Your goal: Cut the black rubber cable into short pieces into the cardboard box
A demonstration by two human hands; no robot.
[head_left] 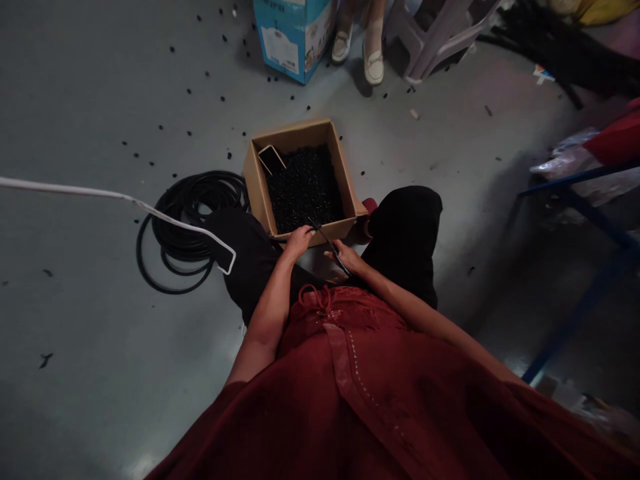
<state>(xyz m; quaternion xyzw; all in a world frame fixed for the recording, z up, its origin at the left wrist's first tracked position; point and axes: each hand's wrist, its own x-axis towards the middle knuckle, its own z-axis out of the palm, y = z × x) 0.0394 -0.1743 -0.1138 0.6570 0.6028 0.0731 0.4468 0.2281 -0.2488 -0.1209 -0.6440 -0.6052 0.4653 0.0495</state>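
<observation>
My right hand [349, 259] is closed round the handles of a pair of scissors [327, 240], whose dark blades point up and left over the near edge of a cardboard box [255, 193]. Beside the blade tips, my left hand [299, 241] pinches what looks like the end of black tubing; most of it is hidden by the fingers. Many small black pieces [305, 187] fill the box, and a small open-topped container [273, 160] sits among them at the far left corner. Against the box's left side lies a coil of black tubing [173, 233], partly under my knee.
A white cord [100, 192] crosses from the left to my knee. Small black bits are scattered over the grey floor [100, 267]. Beyond the box are a blue carton [283, 40], a person's shoes [373, 67] and a plastic stool [425, 40]. A blue metal frame [575, 320] stands right.
</observation>
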